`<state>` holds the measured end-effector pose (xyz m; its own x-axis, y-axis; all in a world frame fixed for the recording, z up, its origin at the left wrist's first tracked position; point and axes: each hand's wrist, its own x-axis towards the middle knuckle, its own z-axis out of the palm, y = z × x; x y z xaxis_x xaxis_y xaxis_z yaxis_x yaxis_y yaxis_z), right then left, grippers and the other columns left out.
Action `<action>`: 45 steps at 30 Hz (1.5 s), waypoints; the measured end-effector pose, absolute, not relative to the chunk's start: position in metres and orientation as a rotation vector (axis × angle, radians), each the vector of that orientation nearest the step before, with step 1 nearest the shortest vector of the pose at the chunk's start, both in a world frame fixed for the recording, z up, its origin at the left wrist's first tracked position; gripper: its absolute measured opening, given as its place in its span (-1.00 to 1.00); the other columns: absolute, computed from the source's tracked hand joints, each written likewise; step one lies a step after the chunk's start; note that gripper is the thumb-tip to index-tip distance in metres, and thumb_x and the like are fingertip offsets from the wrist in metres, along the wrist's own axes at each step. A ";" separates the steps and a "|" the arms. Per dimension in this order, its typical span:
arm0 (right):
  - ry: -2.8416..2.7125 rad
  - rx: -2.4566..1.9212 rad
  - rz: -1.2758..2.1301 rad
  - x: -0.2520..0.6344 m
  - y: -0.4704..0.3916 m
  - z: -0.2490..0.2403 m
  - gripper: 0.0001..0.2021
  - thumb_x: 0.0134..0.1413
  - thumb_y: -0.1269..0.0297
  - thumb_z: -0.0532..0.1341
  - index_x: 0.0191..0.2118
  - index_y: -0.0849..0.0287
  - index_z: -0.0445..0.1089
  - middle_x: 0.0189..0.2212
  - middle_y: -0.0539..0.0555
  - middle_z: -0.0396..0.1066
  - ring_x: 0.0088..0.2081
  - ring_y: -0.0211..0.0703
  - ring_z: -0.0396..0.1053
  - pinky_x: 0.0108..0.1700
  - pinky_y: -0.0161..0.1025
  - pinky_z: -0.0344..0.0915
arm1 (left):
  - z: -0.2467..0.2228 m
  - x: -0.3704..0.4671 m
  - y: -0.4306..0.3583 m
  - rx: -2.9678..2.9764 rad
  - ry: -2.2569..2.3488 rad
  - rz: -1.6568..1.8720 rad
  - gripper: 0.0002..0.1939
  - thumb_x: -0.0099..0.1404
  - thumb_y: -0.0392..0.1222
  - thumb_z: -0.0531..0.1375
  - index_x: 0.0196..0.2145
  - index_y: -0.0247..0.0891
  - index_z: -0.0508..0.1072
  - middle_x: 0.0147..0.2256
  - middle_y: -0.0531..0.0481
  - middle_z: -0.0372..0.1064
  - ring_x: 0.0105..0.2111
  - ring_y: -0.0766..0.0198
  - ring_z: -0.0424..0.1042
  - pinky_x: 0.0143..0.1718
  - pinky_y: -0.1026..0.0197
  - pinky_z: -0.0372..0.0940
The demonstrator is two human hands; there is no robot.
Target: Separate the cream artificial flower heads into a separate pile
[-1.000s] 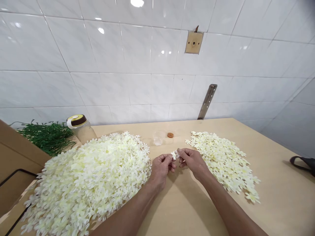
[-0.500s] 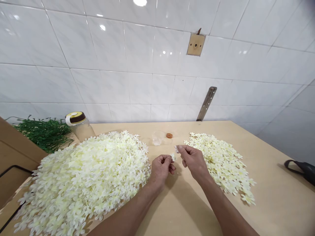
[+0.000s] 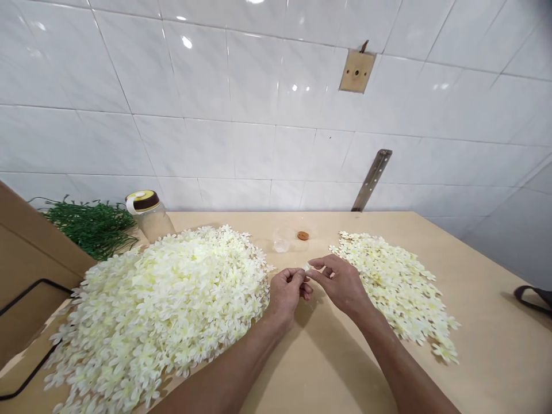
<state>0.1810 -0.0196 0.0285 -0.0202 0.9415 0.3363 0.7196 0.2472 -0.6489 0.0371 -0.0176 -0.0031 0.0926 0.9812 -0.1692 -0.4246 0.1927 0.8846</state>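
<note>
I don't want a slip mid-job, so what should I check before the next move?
1. Both hands visible: ok, left hand and right hand are close together over the table.
2. Small white piece visible: ok, between the hands, mostly covered.
3. Which hand grips it: cannot tell.
4. Flower piles separate: ok, larger pile on the left, smaller pile on the right.
5. Brown disc clear of the hands: ok, it lies beyond them.

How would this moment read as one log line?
left hand: beside right hand; small white piece: at their fingertips; large flower pile: left; smaller flower pile: right
</note>
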 end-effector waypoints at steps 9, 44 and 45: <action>-1.707 -1.509 0.483 0.173 -0.023 0.028 -0.78 0.07 0.06 0.25 -0.36 0.04 0.58 -0.37 0.08 0.56 -0.33 -0.06 0.47 -0.27 -0.19 0.36 | 0.000 0.037 -0.021 0.743 0.886 1.203 -0.79 0.08 -0.13 0.31 -0.44 -0.36 0.48 -0.56 -0.04 0.40 -0.62 0.38 0.31 -0.59 0.31 0.20; -1.545 -1.598 0.809 0.169 -0.024 0.027 -0.70 0.13 0.05 0.13 -0.43 0.12 0.47 -0.56 0.03 0.50 -0.49 -0.11 0.50 -0.40 -0.25 0.46 | -0.001 0.038 -0.020 0.715 0.848 1.208 -0.76 0.06 -0.10 0.33 -0.48 -0.37 0.46 -0.56 -0.04 0.42 -0.62 0.38 0.31 -0.59 0.31 0.21; -1.531 -1.604 0.826 0.170 -0.024 0.027 -0.70 0.13 0.05 0.13 -0.42 0.12 0.47 -0.56 0.03 0.51 -0.49 -0.11 0.50 -0.40 -0.24 0.46 | -0.001 0.038 -0.020 0.716 0.849 1.208 -0.76 0.06 -0.11 0.33 -0.48 -0.37 0.46 -0.56 -0.04 0.42 -0.62 0.38 0.32 -0.59 0.31 0.21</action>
